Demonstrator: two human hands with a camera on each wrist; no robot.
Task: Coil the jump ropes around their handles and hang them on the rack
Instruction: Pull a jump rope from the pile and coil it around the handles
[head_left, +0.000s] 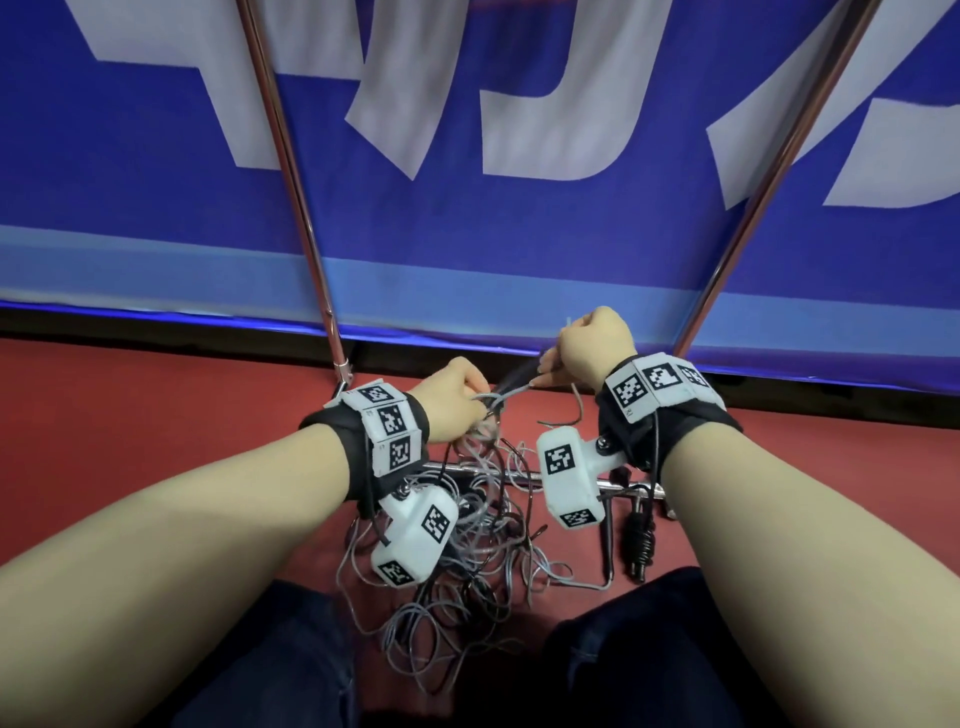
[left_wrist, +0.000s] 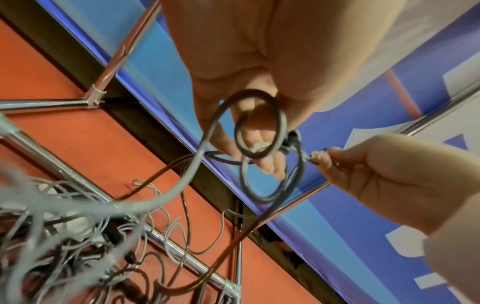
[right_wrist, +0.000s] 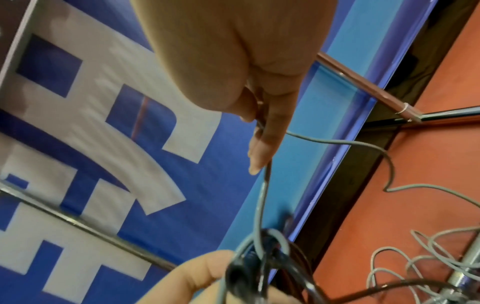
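Left hand (head_left: 451, 399) clenches small loops of the jump rope (left_wrist: 259, 131) just above the floor tangle (head_left: 467, 561), anchoring the coil, while the right hand (head_left: 592, 345) pinches its strand taut, apparently to wrap.

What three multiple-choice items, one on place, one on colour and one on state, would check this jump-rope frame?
1. Where does the tangled pile of ropes lie?
A. on a table
B. on the floor
C. on a shelf

2. What colour is the floor?
A. red
B. green
C. white

3. What is the right hand doing?
A. resting flat on the floor
B. hanging idle
C. pinching a rope

Answers: 1 B, the pile spreads on the floor around the rack's base bar. 2 A, all views show red. 3 C, its fingers close on a grey rope that runs toward the left hand.
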